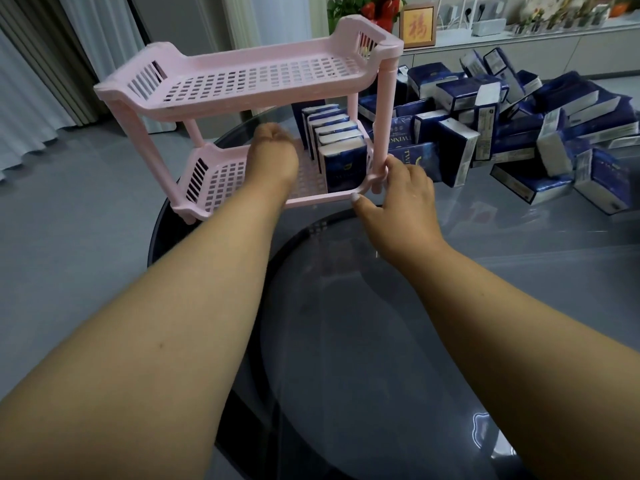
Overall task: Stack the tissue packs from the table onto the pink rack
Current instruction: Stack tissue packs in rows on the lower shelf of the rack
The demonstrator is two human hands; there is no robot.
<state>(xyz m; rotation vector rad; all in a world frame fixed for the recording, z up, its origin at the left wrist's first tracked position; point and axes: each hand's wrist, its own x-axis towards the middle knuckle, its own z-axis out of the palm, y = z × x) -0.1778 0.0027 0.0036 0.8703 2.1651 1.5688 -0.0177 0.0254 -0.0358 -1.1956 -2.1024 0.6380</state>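
Note:
The pink rack [242, 76] has two slotted shelves and stands at the left edge of the glass table. Several blue tissue packs [341, 161] stand upright in a row at the right end of its lower shelf; the top shelf is bare. My left hand [273, 150] reaches into the lower shelf just left of that row, with its fingers hidden behind the knuckles. My right hand [398, 188] grips the rack's front right corner, thumb on the front rim and fingers round the foot of the post. A loose heap of tissue packs [512, 126] lies to the right.
The dark glass table [381, 341] is round, and its edge runs just left of the rack. A white sideboard [519, 46] with a framed picture, a plant and small items runs along the back wall. Curtains hang at the left.

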